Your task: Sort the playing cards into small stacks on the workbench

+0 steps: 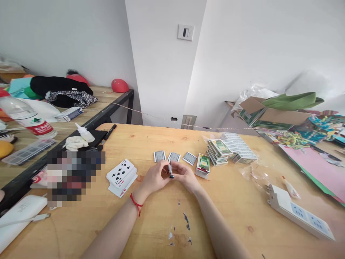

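My left hand (155, 177) and my right hand (185, 175) meet at the middle of the wooden table (151, 223). Together they pinch a small stack of playing cards (170, 168) held on edge between the fingers. A red string circles my left wrist. Just beyond the hands lie three face-down cards (174, 157) in a row. A green card box (203, 163) stands right of them. To the left, a face-up pile of cards (121, 176) shows a spade card on top.
Stacks of card boxes (229, 147) sit at the back right. A white power strip (299, 212) lies at the right. A glue bottle (84, 132), a black pen (109, 132) and a water bottle (27, 118) are at the left. Coloured paper (315, 162) and an open carton (269, 115) fill the far right.
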{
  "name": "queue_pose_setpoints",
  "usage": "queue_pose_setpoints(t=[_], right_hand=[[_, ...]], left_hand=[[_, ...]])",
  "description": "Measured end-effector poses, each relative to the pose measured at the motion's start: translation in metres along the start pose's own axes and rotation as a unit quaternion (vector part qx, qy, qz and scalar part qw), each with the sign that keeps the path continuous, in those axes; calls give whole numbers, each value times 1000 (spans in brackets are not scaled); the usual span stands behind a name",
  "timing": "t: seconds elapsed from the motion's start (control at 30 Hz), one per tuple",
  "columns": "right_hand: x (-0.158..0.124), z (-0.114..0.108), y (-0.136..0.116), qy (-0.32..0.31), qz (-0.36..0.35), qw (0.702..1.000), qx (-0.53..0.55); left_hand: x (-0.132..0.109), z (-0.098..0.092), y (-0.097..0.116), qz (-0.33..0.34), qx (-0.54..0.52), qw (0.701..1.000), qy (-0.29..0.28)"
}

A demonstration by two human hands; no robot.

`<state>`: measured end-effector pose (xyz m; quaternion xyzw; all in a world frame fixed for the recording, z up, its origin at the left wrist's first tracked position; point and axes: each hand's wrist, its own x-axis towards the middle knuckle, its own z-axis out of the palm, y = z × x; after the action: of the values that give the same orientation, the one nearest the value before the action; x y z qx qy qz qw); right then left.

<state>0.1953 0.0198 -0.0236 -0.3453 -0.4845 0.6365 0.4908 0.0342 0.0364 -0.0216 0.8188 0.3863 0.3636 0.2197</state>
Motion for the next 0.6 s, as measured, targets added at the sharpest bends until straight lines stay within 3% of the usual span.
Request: queue_pose_setpoints(t=[0.23,0.47,0.6], right_hand=[[0,0,3,12,4,1000,-3],[3,3,11,105,-46,991,-63],[3,4,10,114,-44,990,-76]], left_hand=[[0,1,0,38,19,998,-47],[-2,12,11,11,21,1000,-2],[0,12,15,9,20,1000,-15]])
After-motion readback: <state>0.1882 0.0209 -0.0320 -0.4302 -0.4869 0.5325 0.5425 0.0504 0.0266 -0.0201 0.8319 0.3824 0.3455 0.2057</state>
